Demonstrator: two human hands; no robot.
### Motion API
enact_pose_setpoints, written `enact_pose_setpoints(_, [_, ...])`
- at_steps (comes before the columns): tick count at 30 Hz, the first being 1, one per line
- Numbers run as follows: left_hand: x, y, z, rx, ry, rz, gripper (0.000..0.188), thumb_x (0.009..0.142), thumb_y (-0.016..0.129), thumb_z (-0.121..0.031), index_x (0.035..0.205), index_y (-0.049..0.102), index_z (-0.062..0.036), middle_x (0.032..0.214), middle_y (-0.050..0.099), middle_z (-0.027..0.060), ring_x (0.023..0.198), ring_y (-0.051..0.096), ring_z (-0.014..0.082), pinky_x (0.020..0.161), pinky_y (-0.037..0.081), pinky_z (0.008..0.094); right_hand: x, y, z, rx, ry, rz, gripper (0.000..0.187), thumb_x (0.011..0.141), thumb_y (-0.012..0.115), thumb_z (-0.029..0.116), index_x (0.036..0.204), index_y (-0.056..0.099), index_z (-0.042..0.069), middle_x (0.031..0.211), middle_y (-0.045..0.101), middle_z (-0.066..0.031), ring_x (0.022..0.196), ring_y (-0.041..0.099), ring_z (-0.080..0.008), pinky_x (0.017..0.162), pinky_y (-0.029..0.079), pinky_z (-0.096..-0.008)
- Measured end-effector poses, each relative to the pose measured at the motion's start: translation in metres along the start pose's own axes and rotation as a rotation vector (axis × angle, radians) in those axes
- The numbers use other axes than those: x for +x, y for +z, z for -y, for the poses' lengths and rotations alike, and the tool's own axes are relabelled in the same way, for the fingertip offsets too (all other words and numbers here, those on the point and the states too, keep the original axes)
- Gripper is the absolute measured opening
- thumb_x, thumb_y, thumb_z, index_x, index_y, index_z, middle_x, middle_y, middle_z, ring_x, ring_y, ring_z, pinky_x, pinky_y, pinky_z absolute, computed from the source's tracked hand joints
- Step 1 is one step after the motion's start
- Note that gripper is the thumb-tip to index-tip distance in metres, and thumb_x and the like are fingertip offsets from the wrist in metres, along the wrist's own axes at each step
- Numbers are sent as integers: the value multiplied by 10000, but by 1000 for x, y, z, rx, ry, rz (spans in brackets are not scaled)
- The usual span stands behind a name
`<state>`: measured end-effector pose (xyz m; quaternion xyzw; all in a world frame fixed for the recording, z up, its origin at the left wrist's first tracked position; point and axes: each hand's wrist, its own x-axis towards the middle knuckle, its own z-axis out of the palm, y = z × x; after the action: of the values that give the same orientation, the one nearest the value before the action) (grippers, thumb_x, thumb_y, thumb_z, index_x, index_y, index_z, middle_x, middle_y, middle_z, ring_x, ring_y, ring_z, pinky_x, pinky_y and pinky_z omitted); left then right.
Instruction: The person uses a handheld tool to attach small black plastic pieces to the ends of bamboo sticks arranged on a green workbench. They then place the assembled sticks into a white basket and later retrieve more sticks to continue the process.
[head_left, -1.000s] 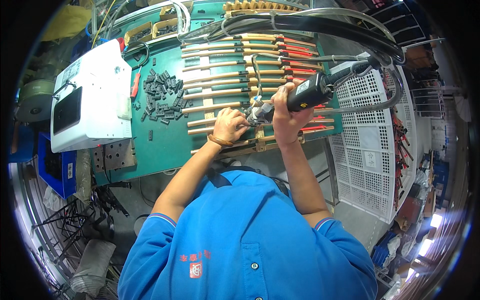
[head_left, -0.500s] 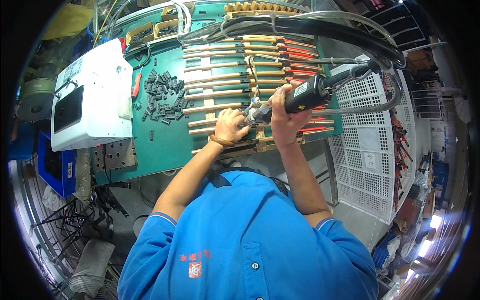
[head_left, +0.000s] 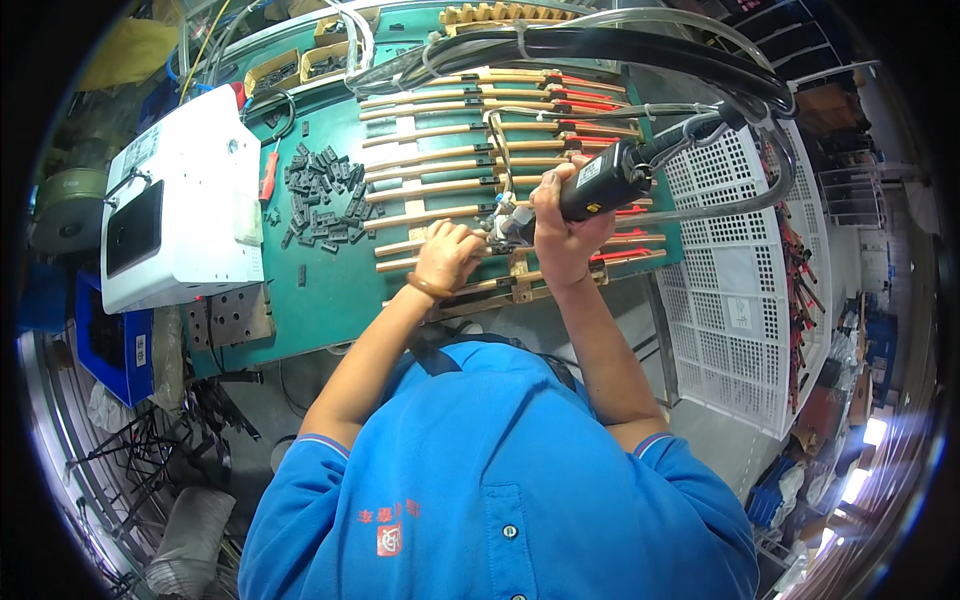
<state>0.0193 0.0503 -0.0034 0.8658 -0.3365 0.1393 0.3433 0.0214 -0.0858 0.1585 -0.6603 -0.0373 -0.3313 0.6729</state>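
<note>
My right hand (head_left: 572, 225) is wrapped round a black powered screwdriver (head_left: 600, 182), tilted so that its metal nose (head_left: 510, 222) points down and left. That nose rests at the middle of a row of tan rods (head_left: 425, 186), which carry small black blocks at mid-length and red parts at their right ends. Beside the nose, my left hand (head_left: 450, 258) curls its fingers over one of the near rods; its fingertips are partly hidden. The exact spot under the driver tip is covered by my fingers and the tool.
Loose black blocks (head_left: 322, 192) lie heaped on the green table (head_left: 330, 290), near a red-handled screwdriver (head_left: 269, 172). A white machine (head_left: 190, 200) stands left. Small boxes (head_left: 272, 72) sit behind. Thick hoses (head_left: 560, 42) arch overhead; a white perforated crate (head_left: 725, 270) is at right.
My left hand has shifted slightly left, its fingers still bent over the rods. My right hand and the powered screwdriver have moved a little to the left in view.
</note>
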Motion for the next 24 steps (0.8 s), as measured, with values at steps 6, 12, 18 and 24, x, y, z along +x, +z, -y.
enact_pose_setpoints(6, [-19, -16, 7, 67, -4, -2, 152, 682, 719, -171, 819, 652, -175, 797, 578, -7, 775, 543, 213, 760, 406, 358, -4, 3, 1, -32, -31, 35, 144, 789, 636, -52, 907, 558, -25, 783, 589, -32, 658, 553, -63, 595, 477, -220])
enact_pose_setpoints(12, [-21, -12, 11, 20, -7, -20, 148, 675, 727, -153, 802, 651, -164, 795, 579, -5, 780, 545, 212, 745, 399, 352, -12, 4, -2, -79, -95, 83, 176, 789, 622, -53, 936, 529, -27, 793, 573, -41, 659, 539, -68, 603, 475, -220])
enact_pose_setpoints(18, [-20, -15, 10, 28, -13, -15, 138, 670, 727, -143, 784, 653, -167, 788, 573, -11, 774, 551, 210, 749, 401, 350, -5, 8, -6, 14, 41, 79, 195, 787, 627, -49, 960, 547, -6, 786, 585, -25, 650, 544, -63, 597, 465, -206])
enact_pose_setpoints(24, [-20, -21, -34, -39, -14, -18, 247, 656, 731, -148, 887, 647, -139, 874, 599, 21, 820, 578, 218, 772, 438, 351, 31, -6, 40, 64, 25, 6, 143, 846, 543, -60, 981, 518, -18, 813, 565, -76, 605, 564, -116, 563, 493, -255])
